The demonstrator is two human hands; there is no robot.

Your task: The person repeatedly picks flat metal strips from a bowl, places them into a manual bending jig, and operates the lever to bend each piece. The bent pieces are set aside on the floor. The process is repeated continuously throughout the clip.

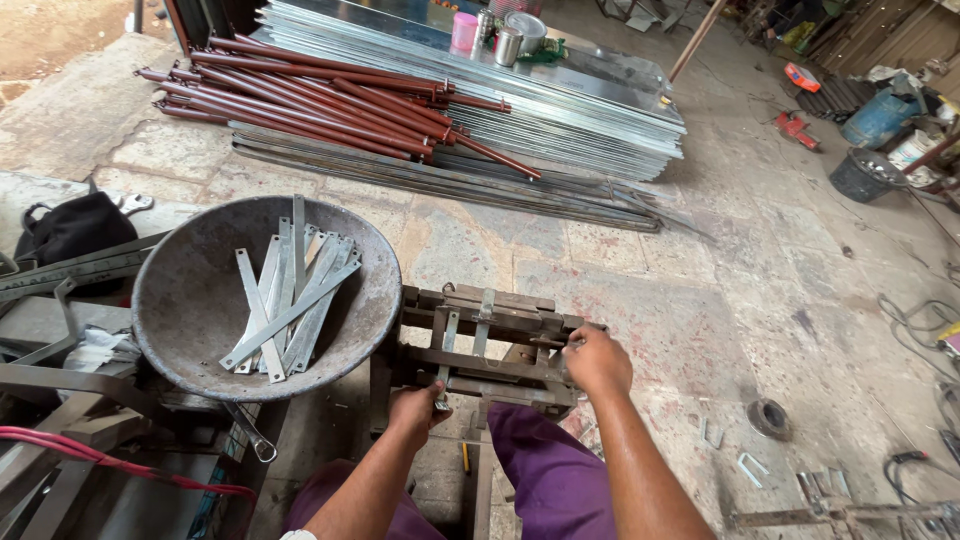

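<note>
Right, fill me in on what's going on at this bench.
A person sits at a rusty metal jig. Their left hand holds a flat metal strip standing in it, and their right hand grips the jig's right end. Beside it, a round metal pan holds more loose strips.

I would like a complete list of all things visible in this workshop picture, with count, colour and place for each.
round metal basin: one, grey-brown, left of centre
flat metal strips: about ten, silver, lying in the basin
rusty metal bending jig: one, dark brown, low centre, between the hands
painted metal rods: a bundle, red-brown, top left on the floor
galvanised sheet panels: a stack, silver, top centre
pink cup: one, on the stack
steel cups: at least two, silver, beside the pink cup
black bag: one, far left
dark bucket: one, right
left hand: one, at the jig's front, gripping a strip
right hand: one, on the jig's right end
</note>
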